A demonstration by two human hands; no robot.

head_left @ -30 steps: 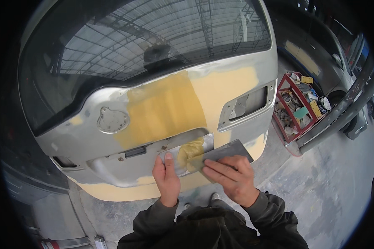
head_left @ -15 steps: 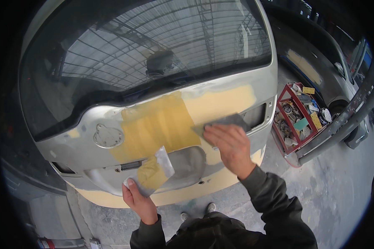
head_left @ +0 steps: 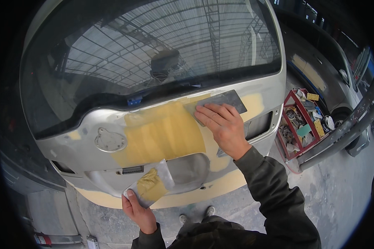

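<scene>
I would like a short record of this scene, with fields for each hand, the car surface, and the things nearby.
left hand: holds a metal mixing board bearing yellow filler, below the tailgate's lower edge
right hand: presses a grey flat spreader on the tailgate, fingers spread over it
tailgate: silver, with a wide yellow filler patch under the rear window
nearby: red tool cart at right, on the concrete floor

**What stays out of sight**

The right hand (head_left: 223,126) covers the lower half of the grey spreader (head_left: 217,103) on the tailgate (head_left: 112,166). The left hand (head_left: 138,211) hides a corner of the metal board (head_left: 150,187). Items in the red cart (head_left: 297,126) are too small to identify. Black rim cuts off the neighbouring car (head_left: 332,79).
</scene>
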